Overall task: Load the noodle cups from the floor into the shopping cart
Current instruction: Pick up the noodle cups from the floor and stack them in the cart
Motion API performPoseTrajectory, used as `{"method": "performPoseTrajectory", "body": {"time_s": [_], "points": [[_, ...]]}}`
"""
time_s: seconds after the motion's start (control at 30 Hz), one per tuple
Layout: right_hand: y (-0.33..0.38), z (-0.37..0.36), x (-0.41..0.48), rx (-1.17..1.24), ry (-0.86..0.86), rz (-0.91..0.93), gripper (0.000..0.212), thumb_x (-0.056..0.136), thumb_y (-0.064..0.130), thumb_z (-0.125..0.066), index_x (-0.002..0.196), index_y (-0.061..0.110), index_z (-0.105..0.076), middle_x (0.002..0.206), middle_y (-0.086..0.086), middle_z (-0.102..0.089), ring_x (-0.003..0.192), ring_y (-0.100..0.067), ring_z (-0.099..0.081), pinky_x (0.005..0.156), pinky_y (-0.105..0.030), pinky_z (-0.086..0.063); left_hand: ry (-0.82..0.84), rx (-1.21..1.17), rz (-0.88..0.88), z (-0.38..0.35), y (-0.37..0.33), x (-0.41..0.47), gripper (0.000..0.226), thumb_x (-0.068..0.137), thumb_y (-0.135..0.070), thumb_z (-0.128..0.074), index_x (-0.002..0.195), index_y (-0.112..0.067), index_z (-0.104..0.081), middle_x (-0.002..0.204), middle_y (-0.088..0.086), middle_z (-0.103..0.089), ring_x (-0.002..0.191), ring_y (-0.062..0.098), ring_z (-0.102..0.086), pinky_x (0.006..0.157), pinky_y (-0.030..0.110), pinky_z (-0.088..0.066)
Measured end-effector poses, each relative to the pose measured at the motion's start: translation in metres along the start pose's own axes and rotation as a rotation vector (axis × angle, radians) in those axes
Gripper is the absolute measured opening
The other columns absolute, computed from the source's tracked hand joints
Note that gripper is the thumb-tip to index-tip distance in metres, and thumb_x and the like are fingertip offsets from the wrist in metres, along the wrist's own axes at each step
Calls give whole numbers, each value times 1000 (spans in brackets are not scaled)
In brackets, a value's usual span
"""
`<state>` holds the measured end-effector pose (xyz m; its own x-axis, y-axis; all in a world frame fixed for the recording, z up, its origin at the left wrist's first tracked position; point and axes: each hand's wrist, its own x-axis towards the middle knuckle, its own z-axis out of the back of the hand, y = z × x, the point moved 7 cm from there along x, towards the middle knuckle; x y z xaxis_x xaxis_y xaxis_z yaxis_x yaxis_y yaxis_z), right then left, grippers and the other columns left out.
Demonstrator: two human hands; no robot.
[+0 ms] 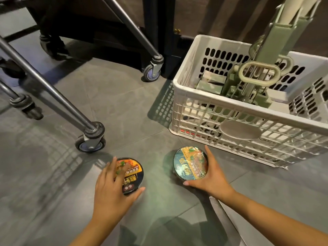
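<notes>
one black cup (pixel 135 172) gripped by left hand (pixel 110 190) near cart wheel (pixel 90 142), teal cup (pixel 190 163) by right hand (pixel 213 178) (beside white crate (pixel 186 110)).

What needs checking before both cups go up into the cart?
1. Left hand grips orange-lidded noodle cup: ok, fingers over lid, thumb at rim.
2. Right hand grips teal-lidded noodle cup: ok, wrapped round its side.
3. Both lids on: ok.
4. Cups apart from white crate: ok.
5. Room in shopping cart: cannot tell, basket out of view.
</notes>
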<state>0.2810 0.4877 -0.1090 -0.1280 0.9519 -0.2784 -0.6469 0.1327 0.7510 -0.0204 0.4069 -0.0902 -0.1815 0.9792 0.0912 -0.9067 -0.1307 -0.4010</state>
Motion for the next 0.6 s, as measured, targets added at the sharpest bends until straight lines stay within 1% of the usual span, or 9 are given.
{"method": "performPoseTrajectory", "body": {"time_s": [0.03,0.1,0.13,0.17,0.23,0.33,0.43,0.5,0.6], "points": [[3,1,0,-111,14,18,151,31,80,-78,153,31,-2,143,2,-38,132,-18,-38,111,-43,-33,32,36,46,-2,4,-1,96,61,-85,-49,138,-27,-47,157,10,-26,140,38,-26,107,58,-35],[10,1,-1,-338,38,67,156,30,91,-64,153,27,6,140,-1,-38,130,-22,-38,108,-42,-34,79,89,133,-7,11,-6,110,55,-91,-46,145,-27,-39,160,13,-13,146,38,-10,113,54,-24],[12,-1,-1,-432,52,79,156,30,94,-59,153,26,10,139,-2,-36,130,-22,-37,106,-40,-34,107,99,171,-9,14,-9,116,53,-93,-44,147,-27,-35,161,14,-9,146,39,-7,115,52,-21],[14,-2,-1,-501,62,86,156,33,95,-57,152,26,14,139,-3,-34,130,-23,-35,105,-40,-33,129,108,198,-11,16,-12,119,51,-95,-42,148,-26,-33,160,15,-8,144,41,-10,114,52,-22],[16,-4,1,-572,63,91,151,39,95,-56,151,26,18,136,-3,-33,129,-23,-34,104,-39,-32,145,144,209,-12,18,-15,122,49,-96,-40,148,-25,-33,157,17,-14,135,44,-25,108,52,-33],[21,-4,5,-599,14,110,147,39,100,-46,151,28,17,130,-3,-35,124,-23,-37,102,-39,-34,134,175,208,-12,22,-12,119,47,-94,-45,146,-29,-35,147,15,-30,117,40,-40,95,51,-44],[21,-8,9,-621,-8,130,142,42,98,-46,152,29,12,128,-4,-35,121,-23,-39,101,-36,-36,95,148,177,-10,21,-7,110,46,-86,-56,141,-32,-39,138,13,-39,108,37,-45,90,50,-46],[23,-9,11,-570,-29,161,137,45,93,-49,153,28,4,124,-4,-36,117,-22,-41,99,-33,-38,65,136,140,-6,17,-4,105,48,-81,-59,138,-31,-41,135,13,-40,107,36,-46,89,49,-46],[39,-8,14,-458,-74,283,125,48,86,-59,153,33,-15,115,-3,-38,109,-23,-46,93,-32,-44,24,130,115,5,7,8,104,48,-80,-59,138,-31,-43,135,15,-40,109,40,-46,89,52,-45]]}}
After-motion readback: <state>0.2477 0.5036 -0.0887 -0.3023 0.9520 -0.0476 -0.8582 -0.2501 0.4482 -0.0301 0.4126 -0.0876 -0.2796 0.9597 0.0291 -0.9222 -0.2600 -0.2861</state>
